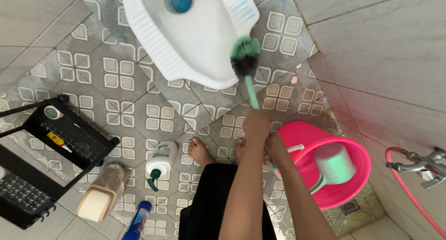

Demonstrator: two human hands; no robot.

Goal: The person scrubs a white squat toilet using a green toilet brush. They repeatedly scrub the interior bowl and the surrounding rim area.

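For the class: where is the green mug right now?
In the head view, the pale green plastic mug sits inside the round pink plastic bucket at right, beside the person's right hand and below the wall tap.

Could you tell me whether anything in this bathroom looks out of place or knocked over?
Yes: a white pump bottle and a blue bottle lie on their sides on the tiled floor, beside the black rack, not upright.

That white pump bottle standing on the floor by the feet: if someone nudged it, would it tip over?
Probably fairly easily: the pump bottle is tall, narrow and topped by a green pump. Its smooth plastic may be slippery, and the tiled floor looks hard, so it could slide first.
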